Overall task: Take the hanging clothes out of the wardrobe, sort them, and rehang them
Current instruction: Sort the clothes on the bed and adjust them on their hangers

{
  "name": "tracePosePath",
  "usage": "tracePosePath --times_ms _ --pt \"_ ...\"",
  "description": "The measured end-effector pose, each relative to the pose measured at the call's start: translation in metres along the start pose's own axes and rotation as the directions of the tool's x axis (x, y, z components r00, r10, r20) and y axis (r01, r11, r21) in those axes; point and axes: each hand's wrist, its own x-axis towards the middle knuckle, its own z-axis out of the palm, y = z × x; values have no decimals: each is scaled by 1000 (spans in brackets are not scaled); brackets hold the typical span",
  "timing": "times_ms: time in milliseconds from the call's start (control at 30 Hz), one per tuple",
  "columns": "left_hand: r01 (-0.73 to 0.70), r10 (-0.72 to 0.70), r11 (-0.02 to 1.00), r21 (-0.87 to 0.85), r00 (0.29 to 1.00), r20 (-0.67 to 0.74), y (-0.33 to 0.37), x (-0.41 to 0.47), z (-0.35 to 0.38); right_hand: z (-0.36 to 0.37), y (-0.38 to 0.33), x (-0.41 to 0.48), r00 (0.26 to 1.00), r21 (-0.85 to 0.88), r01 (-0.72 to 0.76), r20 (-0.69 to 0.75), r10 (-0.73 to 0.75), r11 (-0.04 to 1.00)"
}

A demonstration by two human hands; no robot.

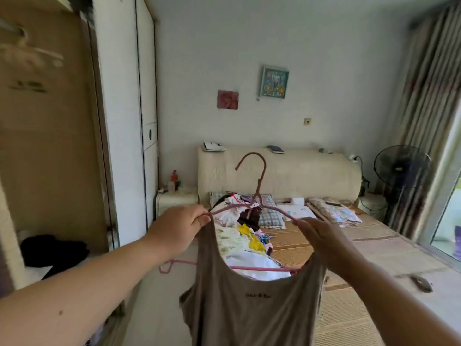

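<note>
— What have our fingers got hold of?
— The fingers (202,219) of our left hand (179,228) are curled in against the thumb. They pinch one strap of the brown top (249,308) at the end of the pink hanger (259,193). Our right hand (321,238) has its fingers together, closed over the hanger's other end, where the second strap runs down under the palm.
— And the top itself?
— It hangs from both hands, between and below them, with the hanger's hook standing up above our knuckles.
— What do we see past the fingers?
— Just beyond them is a pile of clothes (239,236) on the bed (374,248). A second pink hanger (174,262) lies below the left wrist, partly behind the top. Farther off are the headboard (299,171) and two pictures (274,82) on the wall. Out past the left hand stands the wardrobe (50,146). Out past the right are a fan (401,168) and the curtain (429,96).
</note>
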Motion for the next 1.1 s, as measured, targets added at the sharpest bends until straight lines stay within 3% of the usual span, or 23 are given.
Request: tracePosePath --times_ms 167,333,500,700,900,1100 --pt "-15 13 999 45 999 41 -78 21 -14 66 -52 51 999 -55 39 -20 -41 998" --pt "81 -92 989 121 992 83 -147 41 -27 99 -74 96 999 -70 -13 -46 10 997" --pt "140 -150 984 115 985 83 -186 86 -21 132 -72 154 998 -16 9 -57 -10 1000" --pt "145 -173 955 260 981 87 -215 181 17 184 -41 262 998 -29 57 20 -57 998" --pt "87 -103 991 101 980 169 -210 314 61 231 -41 386 991 73 73 110 -80 995" --pt "293 -274 922 -252 955 112 -260 429 88 295 -46 490 962 133 79 250 -111 988"
